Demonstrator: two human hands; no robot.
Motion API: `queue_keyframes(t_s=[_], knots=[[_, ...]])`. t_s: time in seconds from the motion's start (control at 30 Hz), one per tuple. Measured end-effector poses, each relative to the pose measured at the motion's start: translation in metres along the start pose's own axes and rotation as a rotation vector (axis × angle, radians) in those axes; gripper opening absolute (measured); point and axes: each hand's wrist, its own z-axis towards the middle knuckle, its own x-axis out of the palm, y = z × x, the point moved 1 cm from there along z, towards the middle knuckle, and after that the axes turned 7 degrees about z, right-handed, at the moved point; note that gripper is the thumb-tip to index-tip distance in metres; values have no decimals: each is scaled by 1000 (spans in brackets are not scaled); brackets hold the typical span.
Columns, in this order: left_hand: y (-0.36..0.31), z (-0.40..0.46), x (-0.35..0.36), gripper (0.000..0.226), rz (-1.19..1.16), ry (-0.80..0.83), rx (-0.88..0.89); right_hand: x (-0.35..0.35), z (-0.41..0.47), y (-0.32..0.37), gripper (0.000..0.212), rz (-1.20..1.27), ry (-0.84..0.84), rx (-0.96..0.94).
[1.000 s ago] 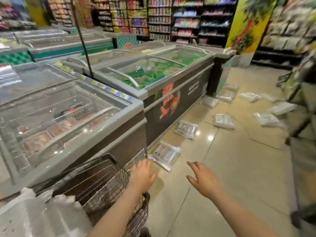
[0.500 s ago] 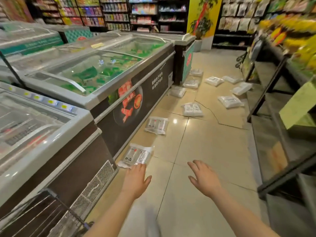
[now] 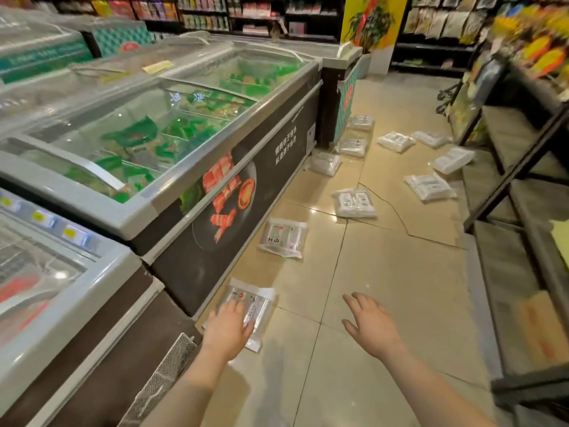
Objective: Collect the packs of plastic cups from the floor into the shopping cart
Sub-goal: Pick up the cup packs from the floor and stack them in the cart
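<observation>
Several clear packs of plastic cups lie scattered on the tiled floor along the freezer. The nearest pack point(image 3: 255, 303) lies flat by the freezer base, and my left hand point(image 3: 229, 326) rests on its near end with fingers spread. A second pack point(image 3: 283, 237) lies a step further on, a third pack point(image 3: 354, 202) beyond it. My right hand point(image 3: 371, 326) hovers open over bare tiles, holding nothing. Only a mesh corner of the shopping cart point(image 3: 166, 368) shows at the bottom left.
A long chest freezer point(image 3: 215, 192) with glass lids runs along my left. A dark metal shelf rack point(image 3: 511, 192) lines the right side. More packs point(image 3: 397, 140) lie further down the aisle. Store shelves point(image 3: 258, 13) stand at the back.
I have moved forward along the aisle, so the cart has dropped almost out of view. My left hand has reached onto the nearest pack; the right hand stays open.
</observation>
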Motion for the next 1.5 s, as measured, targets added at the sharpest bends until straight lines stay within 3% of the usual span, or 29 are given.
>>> queue_keyframes(t_s=[0.23, 0.37, 0.5, 0.63, 0.77, 0.9, 1.2, 1.3, 1.4, 1.5], knots=[[39, 54, -1, 55, -64, 49, -99, -9, 104, 11, 57, -6, 90, -95], [52, 77, 13, 69, -138, 21, -219, -1, 171, 11, 57, -16, 176, -173], [56, 113, 31, 75, -219, 38, -385, 9, 253, 3, 58, -24, 288, -277], [45, 154, 43, 59, -303, 114, -562, 14, 341, -7, 57, -43, 373, -375], [41, 197, 65, 71, -368, 167, -699, 44, 414, -11, 57, -53, 442, -447], [35, 233, 131, 50, -337, 282, -754, 111, 470, -19, 58, -54, 514, -491], [17, 294, 370, 45, -375, 480, -801, 337, 535, -39, 58, -47, 621, -589], [16, 312, 440, 54, -425, 458, -877, 414, 543, -51, 62, -65, 652, -598], [20, 328, 507, 61, -464, 440, -935, 487, 554, -58, 81, -104, 660, -618], [20, 338, 565, 72, -526, 417, -1033, 551, 570, -58, 78, -71, 643, -554]])
